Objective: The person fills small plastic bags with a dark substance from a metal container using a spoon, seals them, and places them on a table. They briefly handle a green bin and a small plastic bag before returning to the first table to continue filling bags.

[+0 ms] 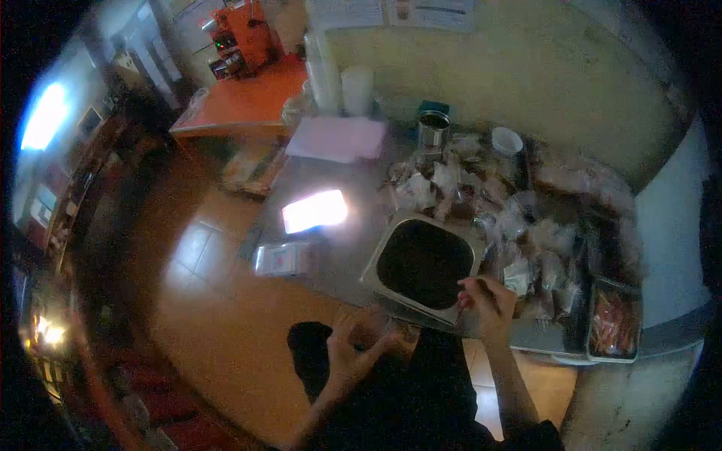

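My left hand (359,344) curls round a clear packet (382,329) off the bench's (331,259) near edge, light, limp, slippery, best pinched at its rim; my right hand (487,302) pinches shut beside the tub (425,263).

Orange table (241,101), metal can (433,129), white cup (506,140)

Your right hand (487,302) sits at the near corner of the square dark bin (374,261) sunk in the steel counter (342,259). Your left hand (359,347) is raised just below the counter's edge. Clear packets (526,233) lie piled right of the bin.
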Action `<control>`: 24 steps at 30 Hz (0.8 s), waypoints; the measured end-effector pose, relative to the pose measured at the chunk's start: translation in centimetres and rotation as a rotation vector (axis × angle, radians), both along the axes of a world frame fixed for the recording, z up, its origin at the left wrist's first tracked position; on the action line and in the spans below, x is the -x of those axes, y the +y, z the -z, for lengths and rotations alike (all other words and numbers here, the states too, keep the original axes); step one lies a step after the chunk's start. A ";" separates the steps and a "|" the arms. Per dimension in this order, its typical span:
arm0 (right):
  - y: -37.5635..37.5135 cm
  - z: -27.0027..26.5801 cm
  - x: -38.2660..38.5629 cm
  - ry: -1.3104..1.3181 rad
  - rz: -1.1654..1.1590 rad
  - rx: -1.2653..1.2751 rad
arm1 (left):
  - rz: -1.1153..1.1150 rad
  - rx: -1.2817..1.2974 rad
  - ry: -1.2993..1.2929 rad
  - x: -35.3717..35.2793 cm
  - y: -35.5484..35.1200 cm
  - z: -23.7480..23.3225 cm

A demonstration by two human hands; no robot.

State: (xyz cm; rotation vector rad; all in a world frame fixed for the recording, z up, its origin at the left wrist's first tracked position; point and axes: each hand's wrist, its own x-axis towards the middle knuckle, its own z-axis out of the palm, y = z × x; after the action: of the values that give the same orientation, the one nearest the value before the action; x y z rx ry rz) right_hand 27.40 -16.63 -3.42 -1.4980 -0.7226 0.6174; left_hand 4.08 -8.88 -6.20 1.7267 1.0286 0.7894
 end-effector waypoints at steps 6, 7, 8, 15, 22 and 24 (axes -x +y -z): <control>-0.4 2.0 -0.7 0.378 0.279 -0.139 | -0.106 -0.136 -0.083 1.0 1.3 -0.5; -0.6 2.1 -0.9 0.446 0.279 -0.137 | -0.130 -0.181 -0.078 1.0 1.7 -1.0; -0.7 2.2 -1.1 0.514 0.279 -0.134 | -0.154 -0.227 -0.072 0.8 2.1 -1.5; -1.1 0.9 -1.5 0.577 0.326 -0.236 | -0.205 -0.432 -0.298 -1.4 6.0 -4.2; -1.2 -4.6 -1.8 0.457 0.524 -0.484 | -0.041 -0.393 -0.100 -5.2 7.6 -9.0; -1.6 -4.4 -2.6 0.419 0.587 -0.523 | -0.037 -0.407 -0.114 -6.3 7.7 -8.8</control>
State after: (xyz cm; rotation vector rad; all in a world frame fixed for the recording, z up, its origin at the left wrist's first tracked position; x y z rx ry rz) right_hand 29.96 -18.19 0.97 -0.9720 -0.0826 0.2439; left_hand 10.42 -1.21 2.61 1.9777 0.8655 1.1691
